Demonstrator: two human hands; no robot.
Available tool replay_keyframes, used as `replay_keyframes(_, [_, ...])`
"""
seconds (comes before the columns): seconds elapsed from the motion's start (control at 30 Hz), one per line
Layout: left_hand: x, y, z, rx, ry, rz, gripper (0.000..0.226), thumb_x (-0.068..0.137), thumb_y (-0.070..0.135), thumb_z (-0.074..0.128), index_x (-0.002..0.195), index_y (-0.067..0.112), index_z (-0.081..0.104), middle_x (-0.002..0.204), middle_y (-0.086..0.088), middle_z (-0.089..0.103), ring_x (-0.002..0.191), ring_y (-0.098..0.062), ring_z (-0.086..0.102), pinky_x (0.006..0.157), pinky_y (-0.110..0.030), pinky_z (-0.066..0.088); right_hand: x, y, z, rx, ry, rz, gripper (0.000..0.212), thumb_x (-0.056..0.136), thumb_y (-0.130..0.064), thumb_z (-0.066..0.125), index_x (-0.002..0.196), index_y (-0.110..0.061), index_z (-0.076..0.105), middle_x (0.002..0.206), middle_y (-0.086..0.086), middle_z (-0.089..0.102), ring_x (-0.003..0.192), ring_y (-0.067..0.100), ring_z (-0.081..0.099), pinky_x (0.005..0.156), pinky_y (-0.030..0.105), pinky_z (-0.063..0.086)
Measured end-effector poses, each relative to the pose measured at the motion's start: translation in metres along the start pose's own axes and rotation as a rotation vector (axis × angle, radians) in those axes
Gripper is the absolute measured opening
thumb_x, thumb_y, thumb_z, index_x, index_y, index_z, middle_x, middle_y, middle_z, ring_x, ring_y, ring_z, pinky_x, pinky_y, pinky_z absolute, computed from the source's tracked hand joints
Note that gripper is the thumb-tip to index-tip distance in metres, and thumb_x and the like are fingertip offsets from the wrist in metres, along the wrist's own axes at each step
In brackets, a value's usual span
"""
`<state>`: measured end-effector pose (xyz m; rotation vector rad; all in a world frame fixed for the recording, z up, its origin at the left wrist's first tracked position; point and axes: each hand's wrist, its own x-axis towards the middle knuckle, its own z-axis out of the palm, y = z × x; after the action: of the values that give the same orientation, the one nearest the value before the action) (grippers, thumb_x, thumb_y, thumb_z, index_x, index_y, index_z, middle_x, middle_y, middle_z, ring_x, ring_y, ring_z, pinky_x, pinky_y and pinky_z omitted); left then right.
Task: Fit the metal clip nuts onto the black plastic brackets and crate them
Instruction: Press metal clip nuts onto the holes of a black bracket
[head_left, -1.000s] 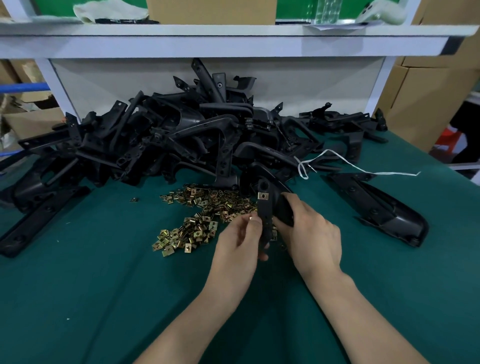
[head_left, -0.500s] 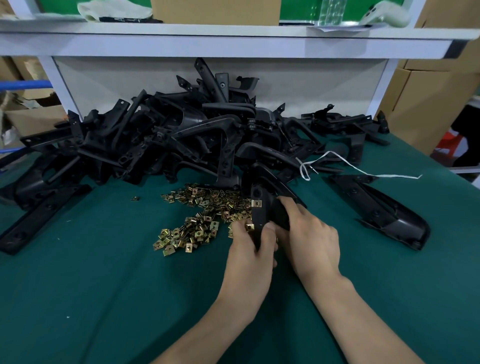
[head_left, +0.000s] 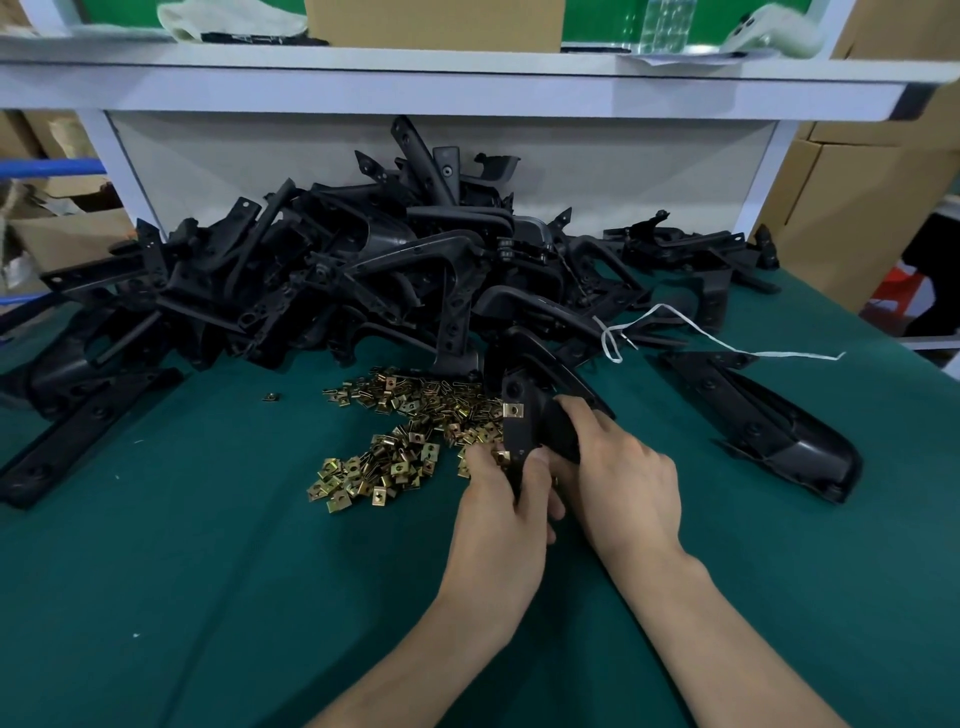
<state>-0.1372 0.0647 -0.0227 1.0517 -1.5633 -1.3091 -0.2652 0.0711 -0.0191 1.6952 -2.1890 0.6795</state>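
Note:
A black plastic bracket (head_left: 522, 423) stands upright between my hands at the middle of the green table. One brass clip nut (head_left: 512, 410) sits fitted on its upper part. My right hand (head_left: 618, 475) grips the bracket from the right side. My left hand (head_left: 501, 512) holds its lower end, thumb and fingers pinching a second clip nut (head_left: 502, 457) against the bracket's left edge. A loose heap of brass clip nuts (head_left: 405, 441) lies just left of my hands.
A large pile of black brackets (head_left: 337, 280) fills the back of the green table (head_left: 208, 597). One long bracket (head_left: 769, 421) lies to the right, another (head_left: 78, 431) at the left edge. A white cord (head_left: 722, 340) trails right. A white shelf (head_left: 467, 78) overhangs; cardboard boxes (head_left: 852, 197) stand right.
Both hands lowered the bracket toward the table and slightly right. My left hand slid down to the bracket's lower end, next to the nut heap, and closed on it.

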Motion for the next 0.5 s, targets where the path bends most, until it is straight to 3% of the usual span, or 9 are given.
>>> replay_keyframes(0.27, [-0.0002,0.0008,-0.0007,0.027,-0.009,-0.003,0.018,0.105,0.039,0.045,0.098,0.022,0.042,0.071,0.006,0.068,0.054,-0.009,0.059,0.054,-0.029,0.052,-0.0002,-0.0008,-0.0002,-0.013,0.015,0.004,0.046,0.084,-0.041,0.071,0.125,-0.023,0.059,0.088,-0.001,0.071,0.062,0.028,0.066,0.048,0.028,0.030])
replay_keyframes(0.5, [-0.0002,0.0040,-0.0009,0.011,-0.014,-0.028,0.018,0.105,0.036,0.045,0.097,0.020,0.043,0.070,0.007,0.068,0.053,-0.009,0.058,0.054,-0.031,0.052,-0.0003,0.0005,0.0009,0.009,-0.007,-0.002,0.046,0.088,-0.043,0.060,0.130,-0.025,0.055,0.095,-0.002,0.070,0.071,0.029,0.067,0.052,0.030,0.031])
